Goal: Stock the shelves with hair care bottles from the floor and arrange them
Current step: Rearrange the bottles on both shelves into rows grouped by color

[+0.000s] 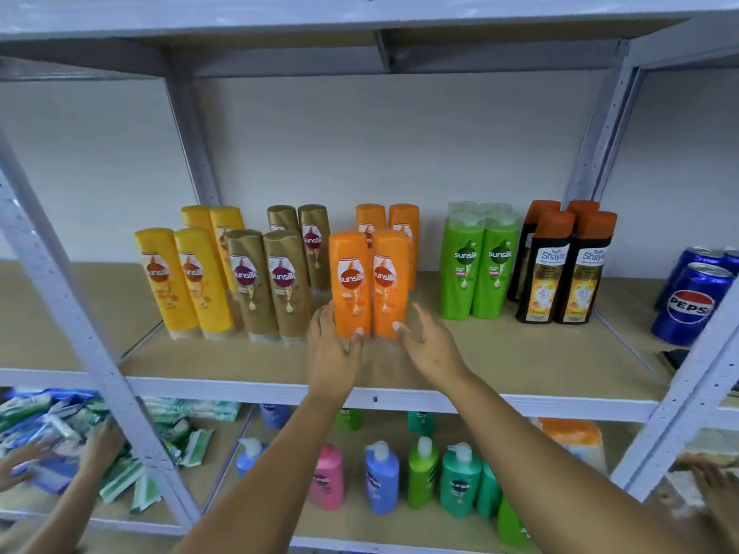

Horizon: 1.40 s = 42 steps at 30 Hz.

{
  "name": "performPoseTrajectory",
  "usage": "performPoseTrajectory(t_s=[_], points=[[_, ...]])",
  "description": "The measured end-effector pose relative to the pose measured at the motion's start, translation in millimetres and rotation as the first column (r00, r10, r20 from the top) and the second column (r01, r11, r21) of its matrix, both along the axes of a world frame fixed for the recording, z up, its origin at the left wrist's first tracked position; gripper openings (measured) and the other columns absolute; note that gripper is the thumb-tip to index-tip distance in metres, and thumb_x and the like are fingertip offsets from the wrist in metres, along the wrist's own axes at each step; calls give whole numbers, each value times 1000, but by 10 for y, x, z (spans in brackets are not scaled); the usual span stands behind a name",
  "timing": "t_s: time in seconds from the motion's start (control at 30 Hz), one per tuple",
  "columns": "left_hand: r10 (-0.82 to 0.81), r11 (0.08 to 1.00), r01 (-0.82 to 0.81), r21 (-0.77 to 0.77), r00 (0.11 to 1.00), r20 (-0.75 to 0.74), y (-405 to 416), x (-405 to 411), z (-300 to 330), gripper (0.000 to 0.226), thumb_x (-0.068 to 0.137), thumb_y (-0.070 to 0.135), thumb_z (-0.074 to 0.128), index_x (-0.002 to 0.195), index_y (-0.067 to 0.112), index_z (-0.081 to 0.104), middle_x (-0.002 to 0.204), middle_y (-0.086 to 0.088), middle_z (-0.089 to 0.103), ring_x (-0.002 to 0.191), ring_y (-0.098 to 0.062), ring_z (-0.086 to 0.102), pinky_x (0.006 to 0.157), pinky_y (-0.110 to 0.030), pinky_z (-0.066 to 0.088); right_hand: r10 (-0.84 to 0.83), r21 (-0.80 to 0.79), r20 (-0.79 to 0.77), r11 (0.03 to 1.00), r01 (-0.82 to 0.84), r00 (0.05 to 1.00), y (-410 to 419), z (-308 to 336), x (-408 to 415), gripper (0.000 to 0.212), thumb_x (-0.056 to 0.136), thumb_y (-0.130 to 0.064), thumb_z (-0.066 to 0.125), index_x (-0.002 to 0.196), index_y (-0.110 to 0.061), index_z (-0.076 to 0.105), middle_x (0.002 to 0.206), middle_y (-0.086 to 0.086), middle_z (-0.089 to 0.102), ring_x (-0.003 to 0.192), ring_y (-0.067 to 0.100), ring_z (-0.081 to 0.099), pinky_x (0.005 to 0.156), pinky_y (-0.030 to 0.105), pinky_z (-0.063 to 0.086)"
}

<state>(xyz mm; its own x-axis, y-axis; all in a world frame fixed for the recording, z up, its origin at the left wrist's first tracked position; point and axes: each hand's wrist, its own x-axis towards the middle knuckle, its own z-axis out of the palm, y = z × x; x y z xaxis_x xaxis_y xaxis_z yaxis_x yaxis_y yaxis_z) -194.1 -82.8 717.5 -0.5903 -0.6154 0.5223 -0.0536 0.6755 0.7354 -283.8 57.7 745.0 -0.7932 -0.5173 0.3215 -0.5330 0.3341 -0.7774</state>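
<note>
Two orange Sunsilk bottles (pixel 368 283) stand upright on the shelf (pixel 520 353), labels facing out, two more behind. The left hand (pixel 332 349) and right hand (pixel 434 345), fingers spread, touch their bases without gripping. Beside them: four yellow bottles (pixel 184 281), four gold bottles (pixel 268 285), four green bottles (pixel 478 265).

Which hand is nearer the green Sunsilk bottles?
Right. The right hand sits just left of the green Sunsilk bottles, at the orange pair; the left hand is farther left.
</note>
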Motion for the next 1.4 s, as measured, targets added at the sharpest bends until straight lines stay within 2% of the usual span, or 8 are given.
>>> performPoseTrajectory(t_s=[0.1, 0.2, 0.33, 0.5, 0.77, 0.93, 1.07, 1.4], points=[[-132, 975, 133, 176, 991, -16, -185, -70, -46, 69, 91, 32, 61, 147, 13, 25, 147, -5, 36, 134, -16, 35, 106, -28, 29, 2, -121, 52, 993, 5, 999, -231, -14, -13, 44, 91, -33, 62, 131, -21, 49, 123, -5, 58, 115, 12, 55, 89, 21, 38], [-276, 893, 287, 348, 958, -82, -316, -135, -64, 59, 90, 34, 63, 139, 24, 32, 137, 6, 49, 126, -12, 48, 104, -34, 42, -8, -200, 153, 979, 39, 988, -361, -63, -40, 52, 87, -34, 66, 133, -21, 46, 124, -6, 57, 109, 8, 55, 93, 27, 45], [-312, 839, 303, 452, 948, -56, -446, -228, -83, 54, 90, 26, 64, 136, 22, 37, 129, 3, 54, 120, -17, 54, 103, -44, 45, -33, -255, 225, 962, 91, 974, -436, -131, -82, 54, 85, -31, 69, 133, -21, 46, 120, -7, 58, 108, 11, 57, 94, 31, 48], [-317, 852, 294, 433, 948, -20, -518, -304, -109, 46, 91, 30, 62, 132, 20, 45, 130, -1, 58, 116, -17, 56, 101, -43, 46, -71, -274, 239, 952, 137, 968, -488, -204, -181, 49, 85, -27, 70, 129, -20, 50, 121, -1, 61, 109, 15, 59, 96, 38, 50], [-364, 837, 345, 424, 931, -40, -530, -437, -61, 44, 92, 29, 60, 133, 19, 47, 127, 0, 60, 112, -13, 57, 97, -31, 46, -54, -273, 193, 956, 107, 980, -498, -198, -392, 41, 87, -24, 68, 124, -25, 50, 115, -4, 60, 104, 13, 58, 92, 32, 49], [-362, 837, 339, 429, 932, -30, -570, -566, -87, 48, 91, 32, 61, 135, 19, 47, 130, 0, 59, 118, -17, 56, 102, -41, 45, -25, -273, 207, 959, 82, 978, -502, -180, -504, 44, 88, -22, 66, 129, -20, 49, 117, -3, 59, 104, 11, 57, 90, 29, 47], [-356, 841, 326, 431, 934, -12, -594, -660, -93, 51, 91, 34, 60, 137, 19, 45, 131, 0, 59, 119, -17, 56, 103, -40, 45, -27, -260, 207, 962, 82, 978, -505, -184, -599, 47, 88, -22, 67, 131, -19, 49, 119, -3, 60, 106, 12, 57, 93, 30, 47], [-364, 838, 317, 444, 931, 23, -654, -830, -94, 65, 83, 51, 60, 139, 23, 43, 132, 2, 58, 120, -17, 56, 103, -47, 44, 5, -257, 204, 965, 49, 979, -509, -183, -762, 46, 89, -20, 65, 132, -19, 48, 127, 3, 59, 114, 18, 57, 100, 42, 47]])
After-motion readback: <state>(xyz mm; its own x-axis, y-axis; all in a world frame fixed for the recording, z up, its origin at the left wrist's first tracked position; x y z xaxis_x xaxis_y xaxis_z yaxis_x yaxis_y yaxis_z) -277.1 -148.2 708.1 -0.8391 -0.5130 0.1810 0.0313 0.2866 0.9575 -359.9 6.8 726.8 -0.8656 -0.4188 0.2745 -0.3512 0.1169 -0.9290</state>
